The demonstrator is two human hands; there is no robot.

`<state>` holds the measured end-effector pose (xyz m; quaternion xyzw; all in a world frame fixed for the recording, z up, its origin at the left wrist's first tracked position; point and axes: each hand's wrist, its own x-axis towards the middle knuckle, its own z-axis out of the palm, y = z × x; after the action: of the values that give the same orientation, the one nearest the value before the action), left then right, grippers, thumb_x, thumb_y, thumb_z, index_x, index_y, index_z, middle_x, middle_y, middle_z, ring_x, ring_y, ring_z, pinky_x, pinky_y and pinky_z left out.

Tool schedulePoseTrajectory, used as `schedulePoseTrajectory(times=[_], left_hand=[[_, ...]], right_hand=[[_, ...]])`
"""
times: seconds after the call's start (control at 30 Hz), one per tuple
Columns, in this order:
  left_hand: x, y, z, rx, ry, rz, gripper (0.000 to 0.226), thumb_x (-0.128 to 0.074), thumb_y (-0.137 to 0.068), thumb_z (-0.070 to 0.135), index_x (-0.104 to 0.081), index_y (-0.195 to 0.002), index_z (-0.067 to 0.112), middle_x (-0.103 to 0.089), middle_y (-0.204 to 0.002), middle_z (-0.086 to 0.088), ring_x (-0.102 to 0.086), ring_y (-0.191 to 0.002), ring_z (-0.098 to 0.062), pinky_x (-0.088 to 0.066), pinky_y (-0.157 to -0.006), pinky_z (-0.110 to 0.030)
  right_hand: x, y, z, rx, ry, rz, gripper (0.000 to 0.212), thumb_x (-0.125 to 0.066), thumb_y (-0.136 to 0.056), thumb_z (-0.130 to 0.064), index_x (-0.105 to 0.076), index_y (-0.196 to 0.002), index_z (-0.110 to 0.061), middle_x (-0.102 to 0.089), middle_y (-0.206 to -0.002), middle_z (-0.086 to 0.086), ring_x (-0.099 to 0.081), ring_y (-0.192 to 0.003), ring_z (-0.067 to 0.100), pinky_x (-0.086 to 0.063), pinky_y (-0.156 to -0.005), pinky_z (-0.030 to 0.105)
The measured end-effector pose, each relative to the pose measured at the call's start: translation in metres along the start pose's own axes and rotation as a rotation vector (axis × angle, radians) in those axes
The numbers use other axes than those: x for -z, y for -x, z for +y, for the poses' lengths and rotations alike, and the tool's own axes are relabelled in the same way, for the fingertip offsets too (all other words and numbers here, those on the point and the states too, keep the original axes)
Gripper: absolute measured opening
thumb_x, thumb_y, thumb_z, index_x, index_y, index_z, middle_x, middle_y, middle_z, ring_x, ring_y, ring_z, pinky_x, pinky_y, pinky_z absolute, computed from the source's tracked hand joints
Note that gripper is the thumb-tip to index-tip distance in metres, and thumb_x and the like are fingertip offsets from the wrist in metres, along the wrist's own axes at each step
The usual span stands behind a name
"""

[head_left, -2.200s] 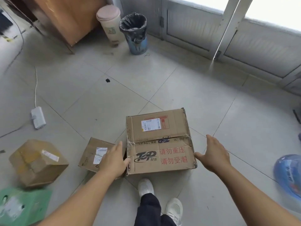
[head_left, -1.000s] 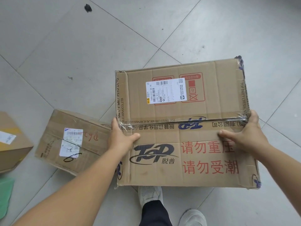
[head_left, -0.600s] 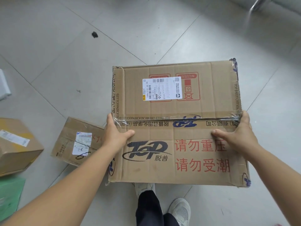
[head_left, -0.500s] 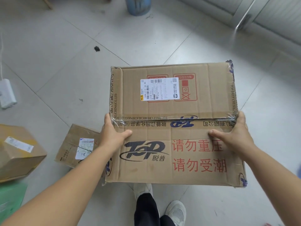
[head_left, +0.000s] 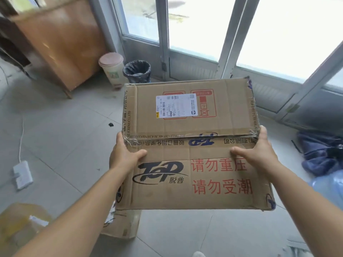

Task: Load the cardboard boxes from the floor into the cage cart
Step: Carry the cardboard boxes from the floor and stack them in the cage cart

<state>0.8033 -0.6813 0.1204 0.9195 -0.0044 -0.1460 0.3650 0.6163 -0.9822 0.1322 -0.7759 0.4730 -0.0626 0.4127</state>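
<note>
1. Cardboard gripped on both sides: left hand clasping the left edge of the large box, thumb lying across its top.
2. Right hand clasping the right edge likewise.
3. Held up off the floor, white label facing up.
4. Lower down, a smaller box and a yellow-taped box on the tiles.
5. Beyond, a black-lined bin by the glass doors.

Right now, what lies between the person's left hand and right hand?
In the head view, the large cardboard box fills the stretch: the left hand grips its left edge and the right hand its right edge.
</note>
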Motion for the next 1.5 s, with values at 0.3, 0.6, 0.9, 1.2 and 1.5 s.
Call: schedulePoseTrajectory(times=[0.3,0.6,0.9,1.2,1.5], left_hand=[[0.08,0.06,0.064,-0.27,0.028,-0.031,0.084,-0.081,-0.072,0.034,-0.032,-0.14,0.033,-0.061,-0.127,0.002,-0.059,-0.111,-0.028,-0.048,-0.093,-0.041],[0.133,0.133,0.138,-0.506,0.07,-0.128,0.094,-0.082,-0.066,0.041,-0.027,-0.142,0.035,-0.059,-0.13,0.001,-0.063,-0.105,-0.03,-0.054,-0.087,-0.045],[0.127,0.217,0.24,-0.77,0.17,-0.287,0.082,-0.08,-0.075,0.033,-0.031,-0.141,0.031,-0.059,-0.123,0.004,-0.059,-0.109,-0.026,-0.05,-0.094,-0.042],[0.04,0.326,0.335,-0.97,0.195,-0.463,0.074,-0.081,-0.073,0.034,-0.039,-0.134,0.033,-0.064,-0.115,0.003,-0.063,-0.097,-0.023,-0.054,-0.085,-0.042],[-0.083,0.472,0.422,-1.133,0.196,-0.648,0.072,-0.083,-0.072,0.033,-0.041,-0.131,0.033,-0.065,-0.115,0.005,-0.065,-0.091,-0.018,-0.052,-0.067,-0.029]], right_hand=[[0.091,0.125,-0.031,-0.027,-0.094,0.196,0.109,-0.086,-0.07,-0.033,-0.013,-0.151,-0.028,-0.038,-0.142,0.011,-0.044,-0.128,0.032,-0.039,-0.101,0.043],[0.177,0.241,-0.044,-0.064,-0.158,0.435,0.111,-0.088,-0.057,-0.047,-0.019,-0.143,-0.03,-0.045,-0.139,0.01,-0.05,-0.123,0.032,-0.044,-0.102,0.047],[0.282,0.338,-0.023,-0.12,-0.226,0.721,0.113,-0.087,-0.066,-0.04,-0.013,-0.15,-0.027,-0.043,-0.142,0.007,-0.048,-0.126,0.031,-0.044,-0.103,0.048],[0.383,0.405,0.056,-0.273,-0.223,0.971,0.114,-0.087,-0.066,-0.041,-0.012,-0.15,-0.026,-0.043,-0.143,0.013,-0.049,-0.126,0.036,-0.047,-0.099,0.05],[0.487,0.453,0.179,-0.418,-0.334,1.131,0.115,-0.088,-0.067,-0.038,-0.011,-0.151,-0.029,-0.042,-0.145,0.012,-0.047,-0.128,0.036,-0.046,-0.1,0.051]])
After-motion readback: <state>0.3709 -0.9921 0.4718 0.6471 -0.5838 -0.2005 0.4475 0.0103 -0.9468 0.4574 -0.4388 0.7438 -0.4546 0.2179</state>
